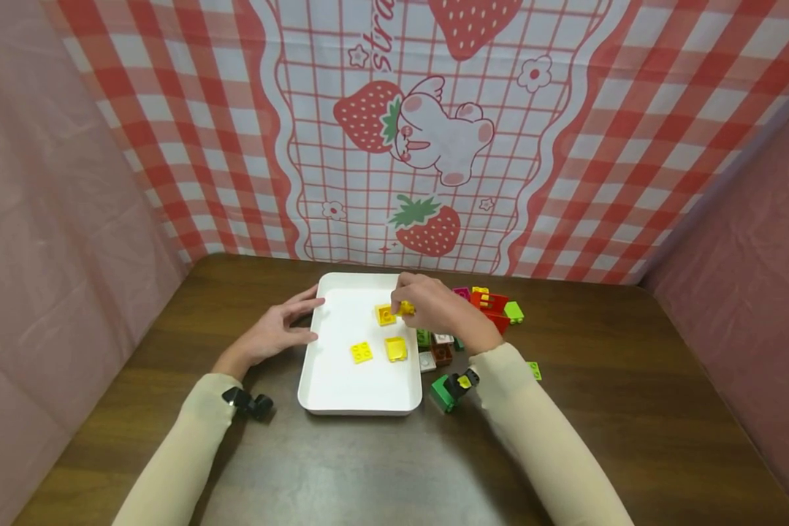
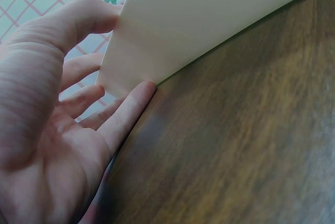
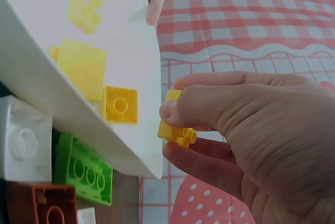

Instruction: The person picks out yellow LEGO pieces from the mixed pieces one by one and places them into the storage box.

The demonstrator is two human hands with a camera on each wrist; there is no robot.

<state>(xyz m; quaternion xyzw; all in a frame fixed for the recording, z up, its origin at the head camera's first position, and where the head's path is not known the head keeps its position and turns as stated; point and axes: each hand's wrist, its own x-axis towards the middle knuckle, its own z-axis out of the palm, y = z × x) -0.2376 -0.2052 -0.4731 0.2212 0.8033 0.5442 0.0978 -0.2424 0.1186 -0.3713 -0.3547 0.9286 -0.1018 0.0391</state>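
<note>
My right hand (image 1: pixel 432 301) is over the upper right part of a white tray (image 1: pixel 342 391). Its thumb and fingers pinch a small yellow toy brick (image 3: pixel 170 124) with a round stud. My left hand (image 1: pixel 278 332) holds the tray's left side; its thumb (image 2: pixel 99 17) hooks over the rim, and a finger (image 2: pixel 138 96) lies along the outer wall. Inside the tray are a yellow brick (image 1: pixel 385 315) with its hollow underside showing, another yellow brick (image 1: pixel 396 349) and a flat yellow studded piece (image 1: pixel 361 352).
Right of the tray lies a heap of bricks, with a white one (image 3: pixel 23 140), a green one (image 3: pixel 84 169), a brown one (image 3: pixel 44 203) and a red piece (image 1: pixel 489 303). A dark green brick (image 1: pixel 443 394) sits nearer. A checked strawberry cloth (image 1: pixel 394 161) hangs behind the wooden table (image 1: pixel 342 467).
</note>
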